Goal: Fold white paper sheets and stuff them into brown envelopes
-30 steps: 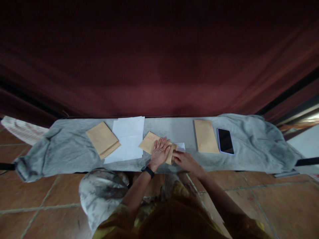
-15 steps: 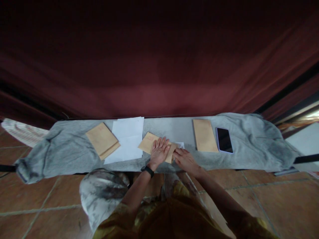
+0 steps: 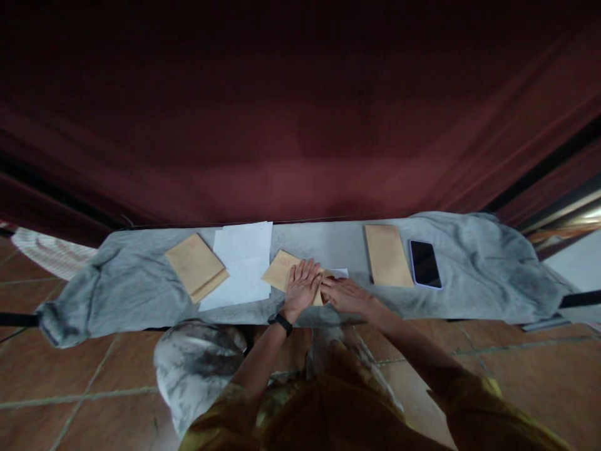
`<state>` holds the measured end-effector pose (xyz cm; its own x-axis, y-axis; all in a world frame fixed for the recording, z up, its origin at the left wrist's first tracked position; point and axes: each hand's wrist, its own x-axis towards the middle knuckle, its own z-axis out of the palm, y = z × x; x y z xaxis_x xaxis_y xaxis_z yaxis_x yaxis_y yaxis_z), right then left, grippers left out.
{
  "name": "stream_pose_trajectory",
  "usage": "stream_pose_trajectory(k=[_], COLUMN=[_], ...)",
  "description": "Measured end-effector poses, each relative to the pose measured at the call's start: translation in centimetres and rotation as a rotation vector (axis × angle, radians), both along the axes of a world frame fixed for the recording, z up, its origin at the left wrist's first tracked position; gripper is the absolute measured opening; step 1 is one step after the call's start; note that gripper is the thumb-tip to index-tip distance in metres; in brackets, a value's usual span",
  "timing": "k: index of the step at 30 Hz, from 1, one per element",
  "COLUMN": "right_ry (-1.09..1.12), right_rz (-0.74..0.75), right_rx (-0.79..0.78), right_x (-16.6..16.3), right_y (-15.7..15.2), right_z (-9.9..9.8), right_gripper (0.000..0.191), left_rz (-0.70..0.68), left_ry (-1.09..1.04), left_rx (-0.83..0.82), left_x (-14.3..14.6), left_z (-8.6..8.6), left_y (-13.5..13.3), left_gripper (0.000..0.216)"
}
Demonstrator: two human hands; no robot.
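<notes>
While left hand [image 3: 302,285] lies on envelope [image 3: 278,269], fingers slightly spread, right hand [image 3: 346,294]: pinch unclear; inside hidden.

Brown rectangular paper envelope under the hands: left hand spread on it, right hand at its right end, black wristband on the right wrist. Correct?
One slip: the head view shows the black wristband on the left wrist, not the right. The rest holds: the left hand is spread on the brown rectangular paper envelope, with the right hand at its right end.
</notes>
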<state>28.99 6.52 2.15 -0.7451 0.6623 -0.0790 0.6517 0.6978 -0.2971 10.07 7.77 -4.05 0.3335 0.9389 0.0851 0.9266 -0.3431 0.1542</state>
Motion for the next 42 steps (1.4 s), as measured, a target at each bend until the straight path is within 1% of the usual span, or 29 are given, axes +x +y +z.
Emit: stream_pose_trajectory(k=[5,10,12,15,18,20,21,23,25,28,30,33,36,38,40,42], right_ry=[-0.019,-0.053,-0.036,-0.042,-0.081,-0.059,-0.038,0.001,0.045,0.132,0.173,0.193,0.186,0.185,0.211,0.257], right_rz=[-0.003,0.041,0.033,-0.049,-0.177,-0.211,-0.22,-0.259,-0.313,-0.362,-0.34,-0.264,-0.223,-0.206,-0.216,-0.264], right_rx=[-0.003,-0.009,0.024,0.052,0.055,0.069,0.077,0.095,0.119,0.159,0.157,0.112,0.091,0.087,0.081,0.07], right_x=[-0.1,0.0,0.5,1.8,3.4,4.1,4.2,4.0,3.1,1.4,0.3,-0.5,-0.1,0.5,1.0,1.1], right_y=[0.0,-0.2,-0.5,-1.5,-2.7,-3.4,-3.7,-4.2,-4.5,-5.2,-6.0,-7.6,-9.0,-9.4,-9.3,-8.9], right_z=[0.2,0.3,0.3,-0.1,-0.7,-1.0,-1.2,-1.4,-1.7,-2.4,-3.1,-4.5,-5.6,-5.8,-5.6,-5.0], right_gripper=[0.034,0.024,0.03,0.043,0.048,0.052,0.052,0.044,0.036,0.034,0.034,0.034,0.045,0.048,0.044,0.037], left_rz=[0.001,0.005,0.007,0.013,0.015,0.016,0.016,0.016,0.017,0.021,0.019,0.008,-0.001,-0.003,-0.006,-0.016], left_ry=[-0.005,-0.001,-0.001,-0.001,-0.002,-0.002,-0.002,-0.002,-0.005,-0.013,-0.021,-0.028,-0.02,-0.01,-0.002,0.004], left_rx=[0.015,0.002,0.0,-0.014,-0.031,-0.035,-0.035,-0.029,-0.019,-0.011,-0.011,-0.007,0.003,0.008,0.014,0.021], left_x=[0.0,0.1,0.1,0.2,0.2,0.2,0.2,0.3,0.3,0.2,0.2,0.1,0.1,0.2,0.3,0.4], left_z=[-0.2,0.1,0.2,0.3,0.4,0.4,0.4,0.5,0.5,0.4,0.3,0.3,0.4,0.5,0.6,0.6], left_y=[-0.1,-0.2,-0.2,-0.2,-0.1,-0.1,-0.1,-0.2,-0.2,-0.2,-0.1,-0.1,-0.2,-0.3,-0.4,-0.6], left_gripper=[0.053,0.053,0.053,0.053,0.054,0.054,0.054,0.055,0.055,0.054,0.054,0.054,0.055,0.055,0.056,0.057])
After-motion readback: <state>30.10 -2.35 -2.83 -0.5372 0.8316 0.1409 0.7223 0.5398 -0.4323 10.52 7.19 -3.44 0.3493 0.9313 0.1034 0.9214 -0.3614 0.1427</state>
